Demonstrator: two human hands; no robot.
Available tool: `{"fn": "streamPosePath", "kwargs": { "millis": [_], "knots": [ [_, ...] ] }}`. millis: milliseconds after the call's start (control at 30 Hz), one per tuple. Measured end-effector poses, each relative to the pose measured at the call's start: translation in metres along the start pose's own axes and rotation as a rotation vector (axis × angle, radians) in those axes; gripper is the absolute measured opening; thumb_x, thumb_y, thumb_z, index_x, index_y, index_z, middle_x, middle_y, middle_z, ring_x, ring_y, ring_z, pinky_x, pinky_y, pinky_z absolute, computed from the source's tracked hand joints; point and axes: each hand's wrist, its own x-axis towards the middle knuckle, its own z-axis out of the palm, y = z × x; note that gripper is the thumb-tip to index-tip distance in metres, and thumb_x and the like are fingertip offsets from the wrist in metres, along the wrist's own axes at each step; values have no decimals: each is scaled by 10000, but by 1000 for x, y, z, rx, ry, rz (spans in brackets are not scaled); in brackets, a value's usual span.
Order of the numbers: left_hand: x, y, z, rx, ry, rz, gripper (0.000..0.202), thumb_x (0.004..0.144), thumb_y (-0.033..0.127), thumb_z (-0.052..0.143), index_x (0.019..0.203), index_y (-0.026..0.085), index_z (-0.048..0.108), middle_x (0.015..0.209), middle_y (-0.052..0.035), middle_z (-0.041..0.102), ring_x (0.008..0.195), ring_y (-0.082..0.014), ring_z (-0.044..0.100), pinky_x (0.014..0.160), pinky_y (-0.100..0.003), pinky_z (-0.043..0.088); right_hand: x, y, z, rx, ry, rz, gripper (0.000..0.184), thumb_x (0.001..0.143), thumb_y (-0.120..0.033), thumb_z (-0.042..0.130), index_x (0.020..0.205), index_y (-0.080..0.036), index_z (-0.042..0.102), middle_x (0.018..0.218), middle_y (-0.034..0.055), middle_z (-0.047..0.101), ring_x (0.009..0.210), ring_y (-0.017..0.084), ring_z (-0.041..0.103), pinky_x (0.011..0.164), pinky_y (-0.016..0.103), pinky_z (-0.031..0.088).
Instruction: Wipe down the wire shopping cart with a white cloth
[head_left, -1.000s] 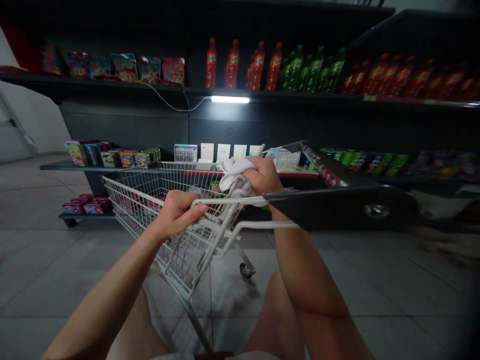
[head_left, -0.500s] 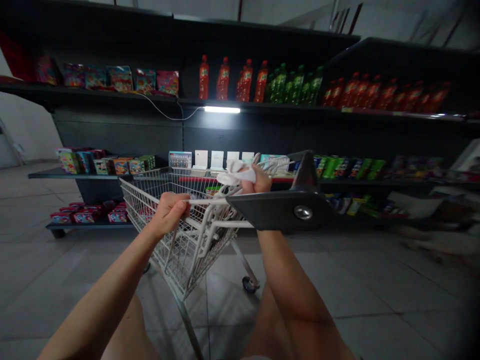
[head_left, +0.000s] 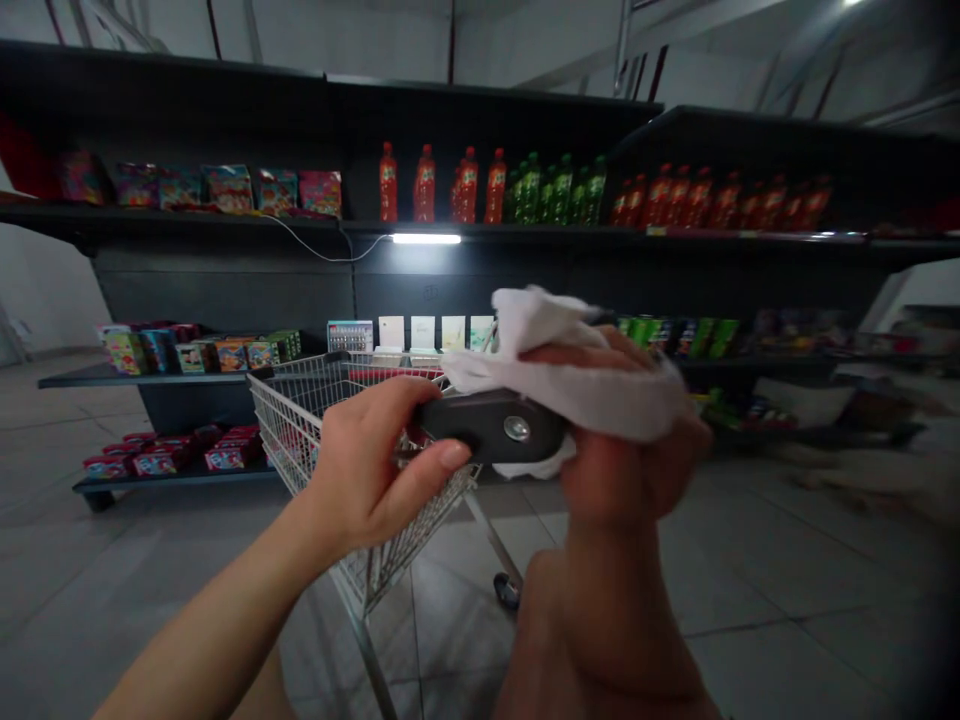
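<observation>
My left hand [head_left: 371,460] is closed round the left end of the dark plastic handle piece [head_left: 480,425], its thumb lying along the near side. This piece, with a round metal bolt, belongs to a grey wire shopping cart [head_left: 289,420] standing at an angle before me. A crumpled white cloth [head_left: 551,318] is wrapped in my right hand [head_left: 619,480], which is somewhat blurred. The cloth hangs over and behind the handle piece's right end; whether it presses on the plastic there cannot be made out.
Dark shelving [head_left: 225,255] spans the background, with red soda bottles [head_left: 469,185], green bottles [head_left: 559,190] and snack bags [head_left: 229,188]. Small boxes [head_left: 225,352] fill lower shelves. A lit tube lamp [head_left: 426,239] hangs under one shelf. The cart's wheel [head_left: 506,590] rests on the tiled floor.
My left hand has moved from the cart's thin bar to the dark handle piece. My right hand has come nearer and to the right with the cloth, which looks more spread out.
</observation>
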Motion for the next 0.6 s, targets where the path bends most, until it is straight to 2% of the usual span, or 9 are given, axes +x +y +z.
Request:
{"fn": "streamPosePath", "kwargs": {
  "millis": [67, 100, 200, 267, 400, 467, 533, 600],
  "knots": [
    [2, -1, 7, -44, 76, -35, 285, 944, 408, 410, 865, 173, 549, 642, 10, 557, 542, -98, 508, 502, -233, 404, 24, 22, -9, -20, -65, -95, 307, 869, -390, 405, 719, -230, 620, 709, 31, 561, 668, 172, 523, 612, 336, 395],
    [2, -4, 11, -66, 107, -39, 282, 948, 394, 406, 836, 176, 544, 617, 18, 540, 524, -92, 491, 489, -228, 387, 34, 36, -13, -60, -87, -99, 352, 865, -403, 397, 619, -211, 560, 622, 17, 505, 587, 146, 463, 569, 315, 352],
    [2, -13, 20, -64, 187, -8, 278, 941, 385, 423, 800, 177, 541, 601, 25, 529, 523, -85, 481, 481, -221, 363, 52, 62, -17, -189, -147, -9, 442, 874, -456, 360, 513, -204, 407, 525, -2, 405, 518, 116, 357, 527, 290, 273],
    [2, -18, 25, -18, 232, 23, 267, 935, 374, 438, 789, 176, 540, 601, 29, 525, 517, -79, 468, 475, -218, 347, 48, 52, -12, -168, -115, -2, 453, 897, -461, 360, 532, -203, 432, 542, 8, 417, 554, 125, 399, 553, 288, 305],
    [-1, -23, 26, 15, 291, 45, 241, 925, 346, 460, 767, 183, 541, 583, 38, 500, 507, -80, 441, 476, -223, 333, 19, -12, 18, -85, 62, -58, 360, 923, -387, 371, 691, -209, 582, 712, 58, 524, 758, 197, 535, 667, 334, 401],
    [-5, -27, 22, 0, 302, 21, 240, 925, 344, 454, 776, 186, 557, 594, 31, 513, 518, -88, 452, 487, -231, 344, 9, -33, 32, -97, 140, -105, 303, 907, -373, 386, 796, -228, 628, 811, 77, 558, 861, 239, 552, 716, 372, 421],
    [-10, -33, 15, -14, 301, -3, 252, 927, 354, 439, 795, 189, 577, 609, 24, 537, 520, -94, 462, 486, -236, 350, 7, -33, 41, -114, 156, -160, 286, 887, -397, 402, 858, -245, 643, 854, 83, 571, 907, 257, 549, 753, 397, 426],
    [-14, -40, 6, -15, 305, -10, 266, 924, 369, 434, 791, 193, 584, 600, 29, 538, 504, -91, 453, 470, -234, 341, 14, -10, 42, -136, 114, -195, 308, 880, -422, 393, 819, -242, 636, 805, 78, 563, 848, 236, 546, 745, 388, 420]
  ]
}}
